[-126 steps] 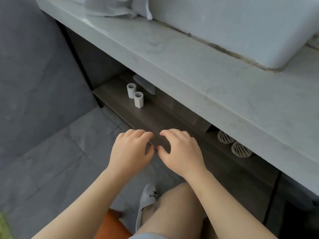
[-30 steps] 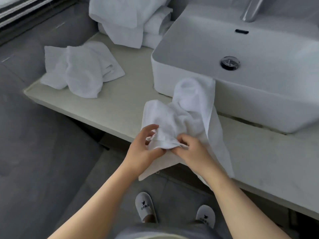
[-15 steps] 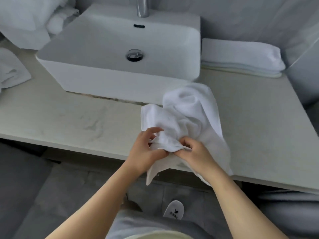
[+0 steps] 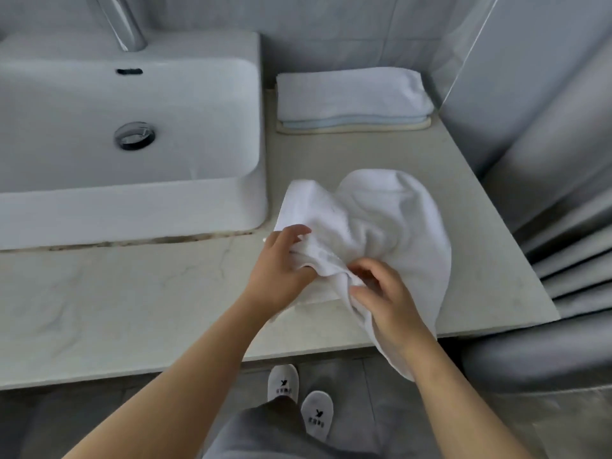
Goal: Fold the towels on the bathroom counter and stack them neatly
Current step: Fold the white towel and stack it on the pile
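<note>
A crumpled white towel point(image 4: 387, 223) lies bunched on the marble counter point(image 4: 132, 293) to the right of the sink, one end hanging over the front edge. My left hand point(image 4: 281, 270) grips a fold of it at its near left side. My right hand point(image 4: 384, 293) pinches the towel's edge just beside the left hand. A stack of folded towels point(image 4: 352, 94) sits at the back of the counter by the wall, a white one on top of a pale blue and a cream one.
A white rectangular basin point(image 4: 132, 207) with a chrome faucet point(image 4: 124, 21) fills the counter's left side. A glass panel and grey curtain point(image 4: 563, 226) stand to the right. My slippered feet point(image 4: 299, 399) show below the counter edge.
The view has swung right, away from the loose towels at the left. Both hands carried the crumpled towel along the counter past the basin to its right side.
</note>
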Tool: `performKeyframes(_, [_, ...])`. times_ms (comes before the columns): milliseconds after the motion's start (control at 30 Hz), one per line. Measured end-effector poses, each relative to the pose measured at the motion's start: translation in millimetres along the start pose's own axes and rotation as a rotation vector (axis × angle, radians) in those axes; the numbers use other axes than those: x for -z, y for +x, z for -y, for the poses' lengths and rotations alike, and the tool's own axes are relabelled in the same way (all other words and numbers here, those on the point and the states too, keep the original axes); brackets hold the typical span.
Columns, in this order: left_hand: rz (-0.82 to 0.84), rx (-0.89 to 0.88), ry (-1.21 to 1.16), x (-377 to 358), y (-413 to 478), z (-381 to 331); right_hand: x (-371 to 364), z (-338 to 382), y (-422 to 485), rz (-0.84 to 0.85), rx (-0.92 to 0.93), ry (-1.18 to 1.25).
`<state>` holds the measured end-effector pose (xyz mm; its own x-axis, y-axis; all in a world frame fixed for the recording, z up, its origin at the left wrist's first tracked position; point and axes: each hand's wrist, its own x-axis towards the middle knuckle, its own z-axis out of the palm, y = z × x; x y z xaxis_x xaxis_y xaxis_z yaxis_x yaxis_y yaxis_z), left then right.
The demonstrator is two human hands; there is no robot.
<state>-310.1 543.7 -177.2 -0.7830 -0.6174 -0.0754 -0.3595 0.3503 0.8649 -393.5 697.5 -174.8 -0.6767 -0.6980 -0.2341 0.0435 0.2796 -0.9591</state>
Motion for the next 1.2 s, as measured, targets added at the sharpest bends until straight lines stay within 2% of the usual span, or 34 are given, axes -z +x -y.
performKeyframes(133, [-0.112,-0.053,-0.108,-5.6,13.6,6.3,2.7,-4.2,23.9,-0.078,0.084,-0.244])
performKeyframes(200, [-0.135,-0.099,-0.082,-4.3,19.6,11.2,-0.8,-4.5,35.6,-0.107,0.103,-0.341])
performKeyframes(433, [0.021,-0.152,0.029,3.1,46.2,25.3,-7.2,-7.3,59.4,-0.204,0.176,-0.53])
performKeyframes(600, [0.027,-0.204,0.086,4.3,46.1,29.5,7.7,1.3,65.6,-0.316,-0.016,-0.261])
performKeyframes(733, [-0.175,-0.197,0.043,0.2,39.4,31.4,25.4,9.2,79.7,-0.364,-0.072,-0.117])
performKeyframes(833, [-0.306,-0.156,0.011,-4.5,34.1,32.8,45.6,16.2,86.4,-0.496,-0.136,0.045])
performKeyframes(967, [-0.118,-0.016,0.142,5.8,22.8,28.8,74.3,18.3,92.9,-0.601,-0.189,0.108])
performKeyframes(1100, [0.191,-0.147,0.463,2.6,14.2,10.6,85.1,9.3,96.4,-0.567,-0.222,0.109])
performKeyframes(1133, [0.277,-0.155,0.454,1.6,15.3,4.8,84.5,7.5,95.2,-0.529,-0.212,0.113])
performKeyframes(1200, [0.346,-0.059,0.232,1.6,19.1,-11.9,82.8,4.7,89.4,-0.428,-0.186,0.122])
